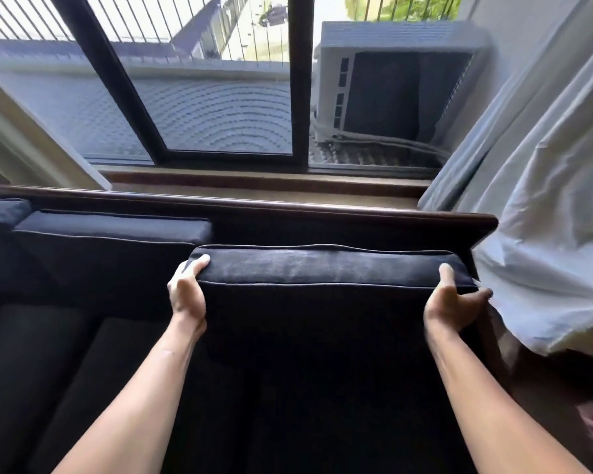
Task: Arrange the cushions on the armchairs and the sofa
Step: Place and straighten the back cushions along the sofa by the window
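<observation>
A dark navy back cushion [326, 268] stands upright at the right end of the sofa, a little in front of the wooden back rail [288, 207]. My left hand [185, 292] grips its upper left corner, thumb on top. My right hand [454, 299] holds its upper right corner the same way. A second navy back cushion [117, 227] leans against the sofa back to the left, and the edge of a third [4, 210] shows at the far left. Dark seat cushions [48, 354] lie below.
A dark-framed window [220, 97] with a wooden sill [264, 183] sits behind the sofa; an air-conditioner unit [397, 83] stands outside. A white curtain [545, 217] hangs at the right, touching the sofa's end and my right hand.
</observation>
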Tool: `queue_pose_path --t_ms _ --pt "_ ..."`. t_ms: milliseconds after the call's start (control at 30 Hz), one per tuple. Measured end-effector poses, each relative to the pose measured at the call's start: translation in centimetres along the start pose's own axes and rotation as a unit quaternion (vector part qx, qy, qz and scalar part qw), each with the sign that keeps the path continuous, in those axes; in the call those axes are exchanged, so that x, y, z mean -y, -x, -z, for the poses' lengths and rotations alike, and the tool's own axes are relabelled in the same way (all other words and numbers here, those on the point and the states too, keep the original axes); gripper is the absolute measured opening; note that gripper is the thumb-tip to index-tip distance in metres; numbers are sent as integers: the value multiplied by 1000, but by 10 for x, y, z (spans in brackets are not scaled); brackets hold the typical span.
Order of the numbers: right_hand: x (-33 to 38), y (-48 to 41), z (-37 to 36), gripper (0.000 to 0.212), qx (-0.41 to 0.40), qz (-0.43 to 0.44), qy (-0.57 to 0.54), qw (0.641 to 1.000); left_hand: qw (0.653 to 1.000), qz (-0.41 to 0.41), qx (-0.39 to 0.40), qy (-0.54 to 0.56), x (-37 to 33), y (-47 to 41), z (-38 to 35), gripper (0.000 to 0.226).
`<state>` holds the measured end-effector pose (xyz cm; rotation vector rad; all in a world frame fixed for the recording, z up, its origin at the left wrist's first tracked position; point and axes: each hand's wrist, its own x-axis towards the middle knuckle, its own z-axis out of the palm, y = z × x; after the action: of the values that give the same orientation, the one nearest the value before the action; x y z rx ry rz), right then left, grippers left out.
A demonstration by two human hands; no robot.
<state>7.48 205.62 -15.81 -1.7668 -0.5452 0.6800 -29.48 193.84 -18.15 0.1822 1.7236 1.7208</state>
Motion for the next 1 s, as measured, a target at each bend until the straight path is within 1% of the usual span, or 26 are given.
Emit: queue_pose_path --t_ms 67,200,300,367,433,533,600,667,767,833,900,933,1000 --pt "-2 -30 -3 65 -1 7 3 1000 1000 -2 2 -1 9 0 -29 17" --pt "-8 -83 -16 53 -10 8 12 1000 1000 -2 4 -6 21 -11 -82 17" --pt "-10 -114 -24 52 -14 6 15 1000 1000 15 16 -6 33 -24 -113 28" --pt "-13 -133 -30 55 -15 6 12 1000 999 22 24 0 43 -28 -130 25" --pt "-16 -149 -38 58 -12 13 16 1000 999 24 32 1 53 -31 -143 20" --pt "-29 -166 -50 58 -5 15 28 999 999 24 34 2 61 -45 -158 29" --pt "-40 -173 -53 53 -5 7 43 999 999 27 33 -15 64 -52 -165 30" --pt "-50 -176 -56 52 2 10 55 998 999 31 29 -25 72 -54 -169 26" --pt "-64 -178 -63 54 1 38 46 998 999 25 15 -42 88 -60 -163 16" --pt "-72 -178 -67 53 -12 64 41 997 997 2 1 -78 96 -67 -160 18" --pt "-77 -177 -70 48 -15 78 46 996 990 -24 -22 -137 99 -69 -163 27" --pt "-78 -175 -69 47 -11 81 49 995 982 -35 -45 -180 100 -67 -165 35" --pt "-80 -173 -68 51 0 103 59 993 957 -43 -97 -270 99 -61 -169 48"
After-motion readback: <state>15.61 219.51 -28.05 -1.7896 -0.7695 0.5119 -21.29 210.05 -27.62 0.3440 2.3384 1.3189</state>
